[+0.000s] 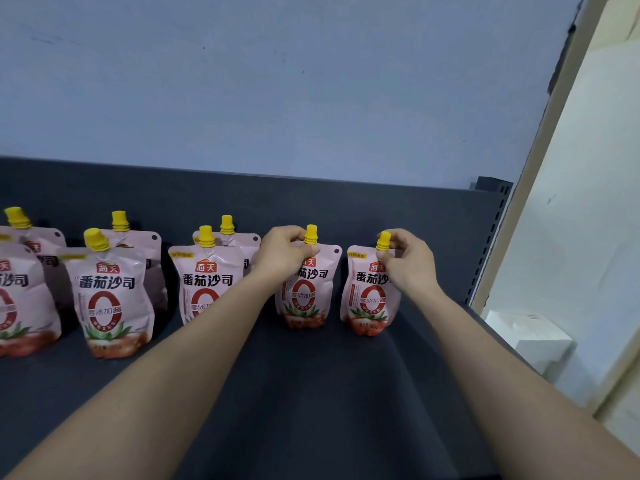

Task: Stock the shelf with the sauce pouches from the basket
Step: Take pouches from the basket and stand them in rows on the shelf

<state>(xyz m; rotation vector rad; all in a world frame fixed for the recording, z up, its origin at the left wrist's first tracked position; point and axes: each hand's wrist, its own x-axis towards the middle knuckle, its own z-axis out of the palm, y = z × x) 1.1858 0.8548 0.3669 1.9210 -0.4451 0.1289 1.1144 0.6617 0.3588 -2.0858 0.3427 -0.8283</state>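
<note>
The left hand (pixel 285 254) is pinched shut on the neck of the inner pouch (pixel 306 296), just under its yellow cap (pixel 310 233). The right hand (pixel 408 263) pinches the end pouch (pixel 369 299) the same way. Both pouches appear to stand upright on the dark shelf (pixel 311 393), near each other but apart, at the right end of the front row. The basket is out of view.

The risk, as I judge it, lies in the letting go. These pouches look soft and top-heavy on narrow folded bases, so a release with any sideways drag from the fingers could tip one over. If the inner pouch fell left, it would likely strike its neighbour (pixel 204 285) and could knock down more of the row. The end pouch stands nearest the shelf's open right side, where a white box (pixel 530 337) lies lower down, and a nudge that way could send it over the edge. Whether either base sits flat cannot be told, and a creased base would let the pouch slump once it is freed.
</note>
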